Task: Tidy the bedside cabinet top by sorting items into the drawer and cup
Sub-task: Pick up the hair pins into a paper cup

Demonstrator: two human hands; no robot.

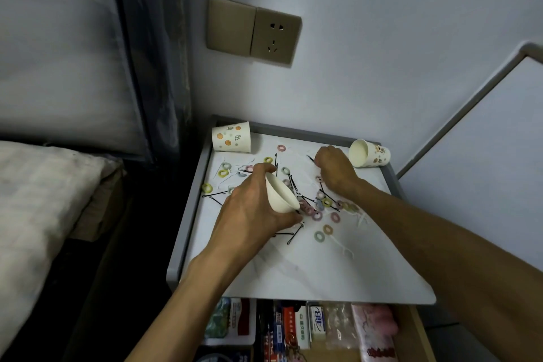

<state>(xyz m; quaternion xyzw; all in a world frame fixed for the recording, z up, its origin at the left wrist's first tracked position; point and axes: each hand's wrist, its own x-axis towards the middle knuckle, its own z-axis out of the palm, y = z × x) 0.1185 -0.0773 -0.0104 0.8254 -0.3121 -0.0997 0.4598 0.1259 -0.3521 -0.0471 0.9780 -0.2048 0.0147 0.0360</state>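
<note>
Head view: the left hand [249, 214] grips a white cup [280, 195], tilted, at the centre of the cabinet top [293, 273]. At 1 o'clock the right hand [335, 169] curls its fingers down at a black hairpin [310, 158]; whether they grip it, I cannot tell. Hair rings [319, 236] and hairpins [295, 233] lie scattered between. A patterned cup [232, 137] lies at 11 o'clock, a toppled cup [371, 153] at 2. The drawer [423, 332] stands open at 6 o'clock.

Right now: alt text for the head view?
A person's left hand holds a tilted white paper cup over a cabinet top strewn with coloured hair rings and black hairpins, while the right hand curls its fingers at a hairpin near the back. Two paper cups lie on their sides at the back corners; the drawer below is open.
</note>
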